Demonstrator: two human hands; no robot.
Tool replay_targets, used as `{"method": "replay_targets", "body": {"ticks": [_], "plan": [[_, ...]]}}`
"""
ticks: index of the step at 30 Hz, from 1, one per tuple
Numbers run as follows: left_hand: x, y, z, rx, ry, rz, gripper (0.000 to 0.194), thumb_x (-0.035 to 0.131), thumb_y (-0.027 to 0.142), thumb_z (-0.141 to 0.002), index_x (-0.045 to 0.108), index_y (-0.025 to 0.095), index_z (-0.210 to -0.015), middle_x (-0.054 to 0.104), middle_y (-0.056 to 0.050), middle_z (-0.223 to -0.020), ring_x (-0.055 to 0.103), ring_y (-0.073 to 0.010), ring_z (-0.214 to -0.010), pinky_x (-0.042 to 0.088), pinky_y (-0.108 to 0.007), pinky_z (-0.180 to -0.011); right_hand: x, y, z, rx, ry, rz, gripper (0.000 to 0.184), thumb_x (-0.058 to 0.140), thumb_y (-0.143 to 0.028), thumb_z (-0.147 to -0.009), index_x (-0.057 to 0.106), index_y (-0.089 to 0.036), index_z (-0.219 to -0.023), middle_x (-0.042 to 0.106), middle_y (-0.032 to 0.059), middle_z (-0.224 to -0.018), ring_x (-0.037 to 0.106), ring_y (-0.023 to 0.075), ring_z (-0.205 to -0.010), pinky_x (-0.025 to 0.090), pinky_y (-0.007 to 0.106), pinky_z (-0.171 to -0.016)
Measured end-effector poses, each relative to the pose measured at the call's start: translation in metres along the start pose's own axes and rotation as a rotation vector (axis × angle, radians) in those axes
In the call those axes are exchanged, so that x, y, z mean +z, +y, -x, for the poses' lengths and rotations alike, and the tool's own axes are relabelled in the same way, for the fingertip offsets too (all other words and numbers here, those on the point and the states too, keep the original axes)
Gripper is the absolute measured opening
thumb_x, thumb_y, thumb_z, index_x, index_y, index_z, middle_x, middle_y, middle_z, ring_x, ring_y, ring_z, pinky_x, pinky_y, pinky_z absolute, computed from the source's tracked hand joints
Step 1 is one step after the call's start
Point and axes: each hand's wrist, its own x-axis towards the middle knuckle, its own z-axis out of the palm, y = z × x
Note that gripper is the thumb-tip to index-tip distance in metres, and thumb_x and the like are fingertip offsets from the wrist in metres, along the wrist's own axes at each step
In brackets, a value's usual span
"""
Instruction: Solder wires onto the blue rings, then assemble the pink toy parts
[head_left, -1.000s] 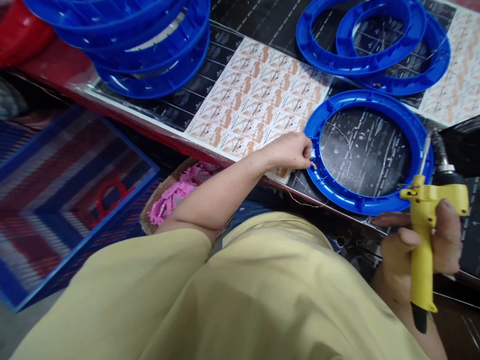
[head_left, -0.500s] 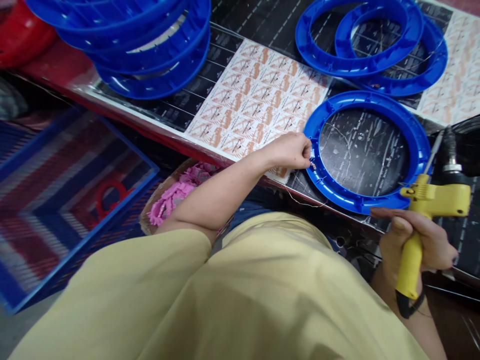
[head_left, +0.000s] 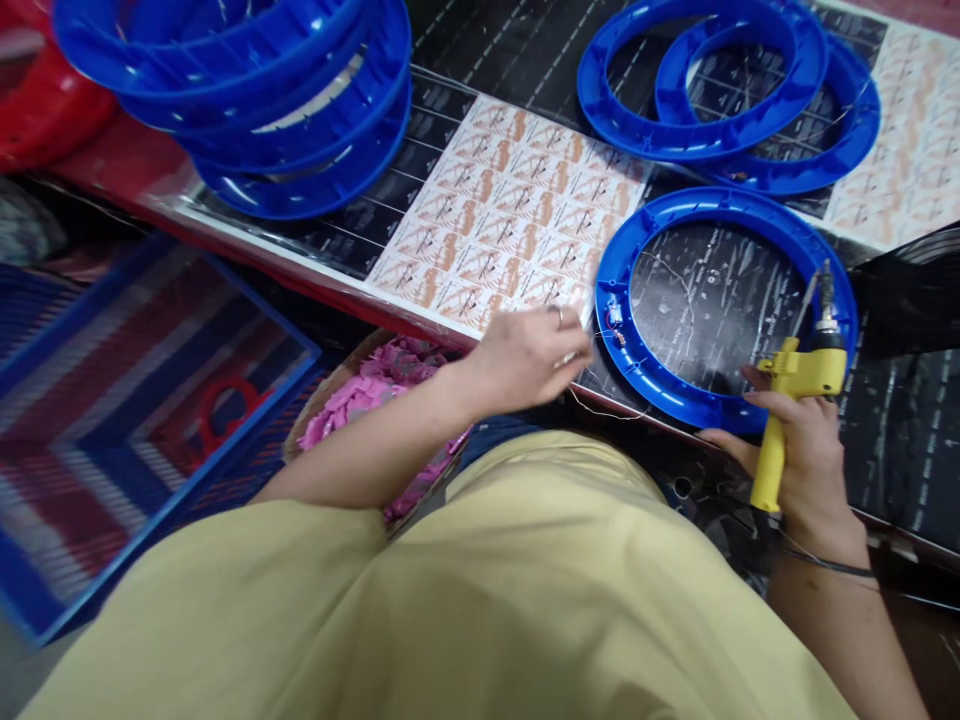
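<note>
Blue ring (head_left: 616,280) on the dark-covered table (head_left: 517,40), near arc right at the front edge. Just behind, two overlapping blue rings (head_left: 705,140), gap very narrow. Widest open room to the left: a flat printed sheet (head_left: 495,220), then bare dark cover, up to a tall stack of blue rings (head_left: 225,80).

Left hand (head_left: 529,352) just left of the blue ring, apart from it, over the table edge; fingers curled close together, tips narrow. Cannot tell whether anything thin is pinched there. Right hand (head_left: 814,455) at the ring's near-right arc, wrapped about the handle of a yellow pistol-shaped tool (head_left: 814,372), metal tip (head_left: 826,292) pointing away, over the ring's right side. Thumb close along the ring's outer edge; contact uncertain.

Materials: glossy hard plastic in the rings, round, channelled, ribbed across at intervals. Copper-coloured coil (head_left: 619,340) and fine wire inside the left part of the channel. Loose pale wire (head_left: 607,412) curling at the table edge. Dark table cover, dashed with pale lines, scuffed inside the ring. Repeated brown print on the pale sheet.

Containers, below table level at left: blue slatted crate (head_left: 262,315), striped red, white and blue inside, with a red ring-shaped piece (head_left: 255,398) in it. Beside it, partly behind the left arm, a brown-rimmed basket (head_left: 301,425) heaped with crumpled-looking pink pieces (head_left: 356,395).
</note>
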Motion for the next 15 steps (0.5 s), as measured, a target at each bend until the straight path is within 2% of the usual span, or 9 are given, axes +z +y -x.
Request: {"method": "replay_targets", "body": {"ticks": [2,4,6,8,11,13,15], "plan": [[0.014,0.010,0.018,0.188,0.055,-0.010,0.021,0.054,0.031,-0.096,0.072,0.022,-0.101,0.072,-0.006,-0.102,0.067,-0.0192,-0.095,0.052,-0.031,-0.078,0.001,0.005,0.003,0.006,-0.071,-0.026,0.048,0.078,-0.051,-0.079,0.059,-0.023,-0.113,0.071,0.0115,-0.123,0.070,0.0275,-0.102,0.049,0.048,-0.102],[0.032,0.019,0.028,0.306,0.111,-0.067,0.030,0.056,0.028,-0.095,0.066,0.027,-0.123,0.068,-0.007,-0.127,0.061,-0.0227,-0.120,0.047,-0.039,-0.102,0.003,0.005,0.003,-0.013,-0.072,-0.043,0.048,0.079,-0.051,-0.079,0.059,-0.023,-0.112,0.071,0.0105,-0.124,0.071,0.0272,-0.102,0.048,0.049,-0.103],[0.047,0.025,0.027,0.333,0.151,-0.140,0.045,0.055,0.023,-0.095,0.055,0.029,-0.140,0.058,-0.008,-0.145,0.048,-0.0249,-0.138,0.034,-0.046,-0.117,0.004,0.001,0.001,-0.070,-0.009,-0.029,0.046,0.081,-0.048,-0.078,0.058,-0.022,-0.108,0.073,0.0079,-0.117,0.072,0.0247,-0.097,0.050,0.044,-0.096],[0.055,0.025,0.017,0.328,0.172,-0.184,0.050,0.053,0.021,-0.096,0.049,0.026,-0.146,0.052,-0.009,-0.151,0.042,-0.0263,-0.144,0.028,-0.049,-0.120,0.004,-0.006,-0.001,-0.114,0.038,-0.037,0.044,0.084,-0.043,-0.077,0.058,-0.021,-0.105,0.075,0.0072,-0.111,0.072,0.0236,-0.094,0.052,0.040,-0.089],[0.055,0.017,-0.002,0.422,0.144,-0.169,0.048,0.049,0.023,-0.097,0.051,0.024,-0.145,0.058,-0.010,-0.145,0.049,-0.0264,-0.139,0.030,-0.050,-0.119,0.002,-0.018,-0.001,-0.099,0.024,-0.104,0.044,0.084,-0.041,-0.077,0.058,-0.021,-0.106,0.074,0.0082,-0.112,0.072,0.0255,-0.099,0.055,0.039,-0.086],[0.050,0.012,-0.012,0.502,0.082,-0.147,0.041,0.047,0.020,-0.097,0.059,0.021,-0.136,0.070,-0.011,-0.126,0.062,-0.0240,-0.121,0.036,-0.049,-0.114,0.001,-0.025,0.000,-0.070,0.008,-0.163,0.047,0.085,-0.041,-0.075,0.058,-0.022,-0.110,0.073,0.0080,-0.114,0.073,0.0246,-0.097,0.057,0.037,-0.081],[0.044,0.011,-0.018,0.532,0.006,-0.135,0.033,0.046,0.016,-0.096,0.067,0.017,-0.122,0.076,-0.010,-0.101,0.068,-0.0213,-0.097,0.046,-0.044,-0.101,-0.003,-0.028,0.002,-0.054,0.019,-0.208,0.052,0.085,-0.042,-0.074,0.057,-0.024,-0.114,0.073,0.0086,-0.115,0.073,0.0251,-0.095,0.058,0.037,-0.076]]}}
